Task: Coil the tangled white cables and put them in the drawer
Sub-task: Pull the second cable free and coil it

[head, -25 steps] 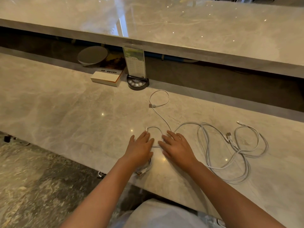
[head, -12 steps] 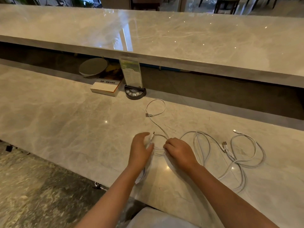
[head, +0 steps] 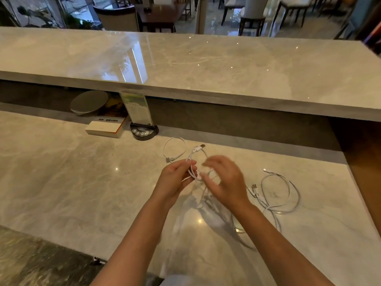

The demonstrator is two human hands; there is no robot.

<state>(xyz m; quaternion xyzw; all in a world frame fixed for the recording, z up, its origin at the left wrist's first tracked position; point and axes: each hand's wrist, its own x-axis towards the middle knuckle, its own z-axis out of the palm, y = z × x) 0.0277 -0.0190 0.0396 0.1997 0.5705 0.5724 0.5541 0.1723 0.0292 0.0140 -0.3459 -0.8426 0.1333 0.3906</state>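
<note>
Where the marble counter (head: 61, 182) ends at its near edge, running from 9 o'clock down to 6 o'clock, both forearms cross it toward the centre. Broad bare counter lies at 9 o'clock of the hands; at 3 o'clock the surface runs to a brown side edge.

The left hand (head: 175, 180) pinches a small coil of white cable (head: 193, 162) between thumb and curled fingers, lifted above the counter, with a plug end standing up at 12 o'clock of the hand. The right hand (head: 224, 182) is blurred, with fingers bent just beside the coil; whether it grips cable cannot be told.

At 3 o'clock of the right hand, the remaining white cables (head: 276, 193) lie in loose tangled loops on the counter, strands trailing back under the right forearm. At 11 o'clock of the left hand a short looped cable (head: 174, 149) lies flat.

Farther out at 11 o'clock stand a round black call-button base (head: 144, 132) holding an upright card (head: 137, 108), a flat box (head: 105, 126) and a grey disc (head: 88, 102). Above them the raised counter ledge (head: 206, 69) overhangs a dark recess.
</note>
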